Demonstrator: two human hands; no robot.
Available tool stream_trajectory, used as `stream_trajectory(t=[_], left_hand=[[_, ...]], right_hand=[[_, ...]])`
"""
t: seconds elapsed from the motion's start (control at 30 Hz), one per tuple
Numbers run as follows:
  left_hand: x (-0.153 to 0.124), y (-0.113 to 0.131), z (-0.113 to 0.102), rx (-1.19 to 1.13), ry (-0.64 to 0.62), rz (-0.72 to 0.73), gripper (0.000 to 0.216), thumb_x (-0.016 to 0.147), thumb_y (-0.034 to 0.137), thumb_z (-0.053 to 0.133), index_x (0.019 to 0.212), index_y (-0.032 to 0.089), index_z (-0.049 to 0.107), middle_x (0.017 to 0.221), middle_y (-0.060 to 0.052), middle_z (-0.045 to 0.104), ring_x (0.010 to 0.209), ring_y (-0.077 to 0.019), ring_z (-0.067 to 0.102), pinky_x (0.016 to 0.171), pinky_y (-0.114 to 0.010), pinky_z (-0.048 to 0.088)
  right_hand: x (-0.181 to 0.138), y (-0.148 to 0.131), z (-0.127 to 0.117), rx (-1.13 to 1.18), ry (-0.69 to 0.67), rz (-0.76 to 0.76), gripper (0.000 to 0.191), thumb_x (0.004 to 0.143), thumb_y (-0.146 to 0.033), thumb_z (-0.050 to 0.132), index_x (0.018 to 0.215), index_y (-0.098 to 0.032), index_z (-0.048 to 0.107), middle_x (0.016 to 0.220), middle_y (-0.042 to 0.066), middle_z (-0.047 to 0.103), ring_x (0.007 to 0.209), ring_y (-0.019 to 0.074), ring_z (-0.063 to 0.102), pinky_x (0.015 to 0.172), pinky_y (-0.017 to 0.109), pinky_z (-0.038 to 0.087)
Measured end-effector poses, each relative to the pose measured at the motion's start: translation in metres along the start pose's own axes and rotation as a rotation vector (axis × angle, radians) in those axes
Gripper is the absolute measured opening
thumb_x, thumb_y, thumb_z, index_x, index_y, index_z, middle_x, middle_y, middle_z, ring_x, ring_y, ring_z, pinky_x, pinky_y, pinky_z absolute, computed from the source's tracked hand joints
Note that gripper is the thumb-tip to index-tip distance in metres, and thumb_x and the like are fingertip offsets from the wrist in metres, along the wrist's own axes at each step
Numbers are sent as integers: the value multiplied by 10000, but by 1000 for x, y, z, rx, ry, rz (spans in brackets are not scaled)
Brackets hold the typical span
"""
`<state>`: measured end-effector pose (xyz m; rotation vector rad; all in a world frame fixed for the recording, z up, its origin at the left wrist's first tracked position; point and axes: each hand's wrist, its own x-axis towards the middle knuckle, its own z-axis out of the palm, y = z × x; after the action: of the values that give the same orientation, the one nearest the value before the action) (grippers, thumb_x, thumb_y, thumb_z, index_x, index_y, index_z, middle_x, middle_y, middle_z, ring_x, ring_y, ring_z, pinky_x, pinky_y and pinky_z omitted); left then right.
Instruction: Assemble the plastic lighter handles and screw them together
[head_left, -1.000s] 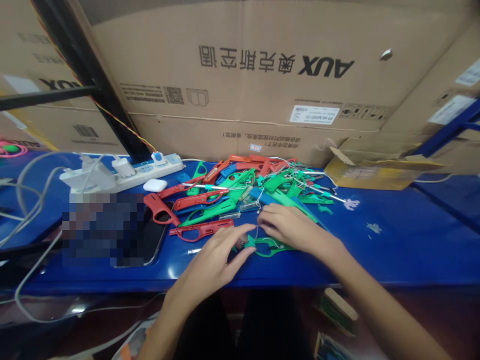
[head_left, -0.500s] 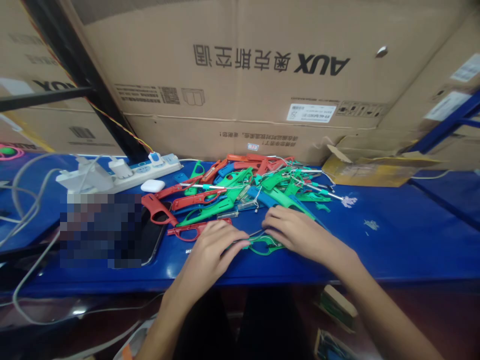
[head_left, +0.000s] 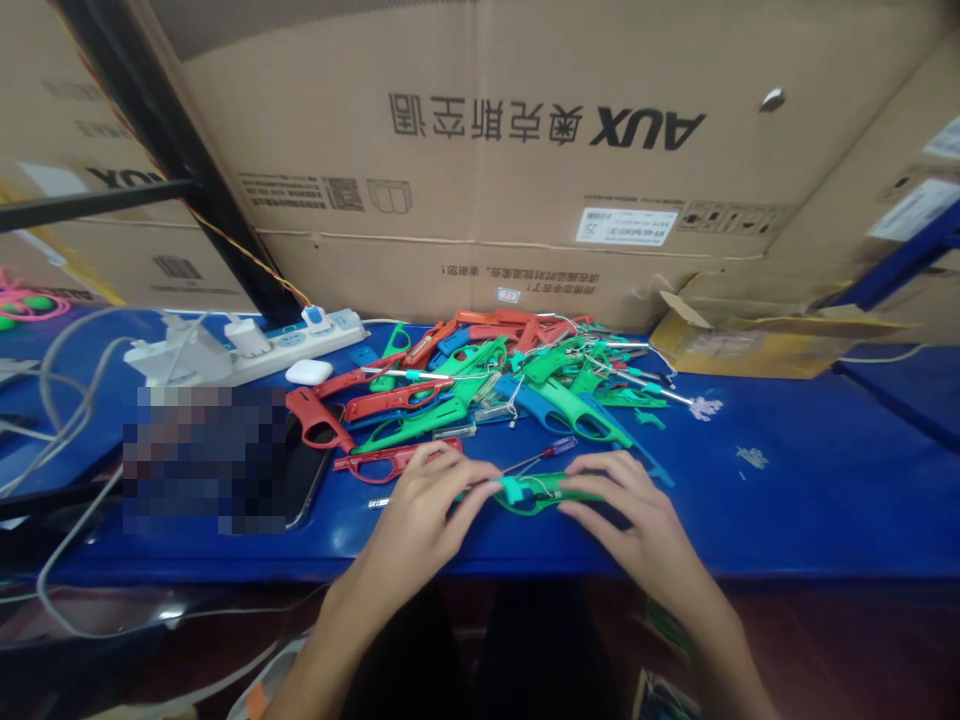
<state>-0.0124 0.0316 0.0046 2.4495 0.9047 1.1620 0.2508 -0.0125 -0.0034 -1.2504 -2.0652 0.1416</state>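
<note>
Between my hands a green lighter casing [head_left: 531, 508] lies low over the blue table, with thin wire and small parts inside it. My left hand [head_left: 424, 505] pinches a small teal piece [head_left: 513, 490] at the casing's left end between thumb and fingers. At the other end, the thumb and fingers of my right hand [head_left: 634, 505] are curled around the casing. Just behind it a screwdriver [head_left: 559, 447] with a purple handle rests on the table. A red lighter casing [head_left: 375, 464] lies beside my left hand. My fingers partly hide the casing's ends.
Behind my hands is a pile of red, green and blue lighter casings [head_left: 480, 365] with metal rods and wires. A power strip [head_left: 300, 347], a white earbud case [head_left: 308, 372] and a dark phone [head_left: 311, 490] are left. An open carton [head_left: 765, 340] stands back right.
My right hand has shifted right and towards me, off the screwdriver, whose purple handle now shows. It now holds the casing's right end. My left hand stays nearly in place.
</note>
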Motion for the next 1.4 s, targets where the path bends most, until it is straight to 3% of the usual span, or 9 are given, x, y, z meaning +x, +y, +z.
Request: stream_trajectory(t=[0.27,0.57,0.83,1.4], left_hand=[[8,10,13,115,-107,-30,54,979,194,638,941,219,668,1111,-5,726,1013,-202,595,941,-396,378],[9,6,10,242,-213,-12,80,1008,243,617,950,202,654,1068,-21,698,990,-220,565,896,-398,365],[14,10,6,328,-251,19,108,1012,216,593,916,186,632,980,-34,685,934,-237,546,857,-398,356],[6,5,13,255,-159,-13,127,1027,201,579,910,193,626,985,-17,690,891,-206,537,812,-367,332]], right_hand=[[-2,-1,4,1,-97,25,113,975,-303,683,1067,-278,745,1056,25,731,967,205,653,877,362,444],[-2,-5,5,27,-15,-25,96,985,-247,668,987,-225,762,992,25,754,875,185,658,815,361,443],[-10,-7,10,-4,-9,-4,189,1023,-250,595,1026,-234,783,1097,58,769,966,223,676,880,409,504],[-12,-4,13,109,19,34,158,997,-211,643,1084,-216,774,1081,62,774,982,222,657,866,413,547]])
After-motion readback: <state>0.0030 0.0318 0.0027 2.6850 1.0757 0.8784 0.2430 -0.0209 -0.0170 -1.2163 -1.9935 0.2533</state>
